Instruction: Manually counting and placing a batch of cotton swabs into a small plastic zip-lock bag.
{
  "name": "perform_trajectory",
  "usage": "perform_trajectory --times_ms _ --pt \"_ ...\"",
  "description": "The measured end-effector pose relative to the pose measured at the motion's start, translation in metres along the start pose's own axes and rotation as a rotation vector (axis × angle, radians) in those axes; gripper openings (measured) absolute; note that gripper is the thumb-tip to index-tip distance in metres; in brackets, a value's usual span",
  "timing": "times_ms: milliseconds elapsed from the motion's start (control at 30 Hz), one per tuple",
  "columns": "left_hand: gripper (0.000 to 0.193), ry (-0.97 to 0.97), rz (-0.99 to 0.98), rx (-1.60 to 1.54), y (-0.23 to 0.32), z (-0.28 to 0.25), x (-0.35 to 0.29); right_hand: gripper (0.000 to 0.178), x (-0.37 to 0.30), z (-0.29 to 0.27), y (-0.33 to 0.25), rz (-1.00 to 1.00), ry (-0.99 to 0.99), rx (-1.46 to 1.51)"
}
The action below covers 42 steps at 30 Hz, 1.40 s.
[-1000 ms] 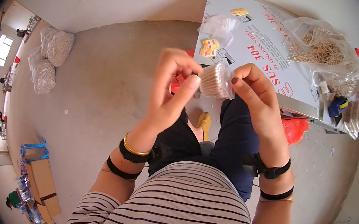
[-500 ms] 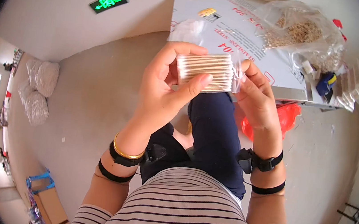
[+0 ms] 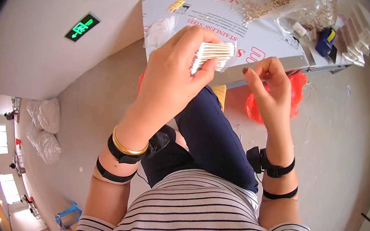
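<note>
My left hand (image 3: 170, 67) is closed around a small clear bag of cotton swabs (image 3: 213, 53), thumb in front and fingers behind. The swabs lie side by side with their white tips showing at both ends. Off to the right of the bag, my right hand (image 3: 274, 92) is raised near the table's front edge, touching nothing that I can see. Its thumb stands apart from the curled fingers. Just beyond my left hand, several thin clear bags (image 3: 160, 31) lie on the film-covered metal table (image 3: 161, 8).
A large clear bag of loose swabs (image 3: 272, 6) lies on the table's far side. To its right are a blue-and-yellow tool (image 3: 325, 42) and a stack of clear packs (image 3: 360, 37). A red plastic bag (image 3: 294, 94) hangs below the table edge. Wrapped white bundles (image 3: 48, 119) sit at left.
My right hand has let go of the bag's end and drawn away to the right. My left hand has tilted the bag and moved it slightly. The view has turned and come closer to the table.
</note>
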<state>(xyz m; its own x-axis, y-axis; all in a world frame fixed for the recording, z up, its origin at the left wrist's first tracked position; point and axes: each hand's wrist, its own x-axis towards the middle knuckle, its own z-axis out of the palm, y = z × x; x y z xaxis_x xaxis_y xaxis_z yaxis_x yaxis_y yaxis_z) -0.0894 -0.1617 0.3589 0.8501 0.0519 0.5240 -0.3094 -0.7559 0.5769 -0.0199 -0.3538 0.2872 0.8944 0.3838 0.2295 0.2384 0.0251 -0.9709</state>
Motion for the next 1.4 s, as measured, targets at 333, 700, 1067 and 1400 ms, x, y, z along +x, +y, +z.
perform_trajectory --times_ms 333,700,1067,1400 --pt "0.027 -0.046 0.072 0.021 0.014 0.023 0.011 0.019 -0.019 -0.012 -0.009 -0.308 0.130 -0.370" --pt "0.028 -0.042 0.019 -0.064 0.016 0.029 0.008 0.027 -0.022 -0.020 -0.014 -0.306 0.112 -0.393" --pt "0.029 0.004 0.026 -0.043 0.021 0.030 0.000 0.022 -0.022 -0.003 -0.020 -0.375 0.213 -0.365" --pt "0.029 -0.019 -0.205 -0.507 0.025 0.011 -0.015 0.012 -0.014 -0.027 -0.012 -0.025 -0.097 0.324"
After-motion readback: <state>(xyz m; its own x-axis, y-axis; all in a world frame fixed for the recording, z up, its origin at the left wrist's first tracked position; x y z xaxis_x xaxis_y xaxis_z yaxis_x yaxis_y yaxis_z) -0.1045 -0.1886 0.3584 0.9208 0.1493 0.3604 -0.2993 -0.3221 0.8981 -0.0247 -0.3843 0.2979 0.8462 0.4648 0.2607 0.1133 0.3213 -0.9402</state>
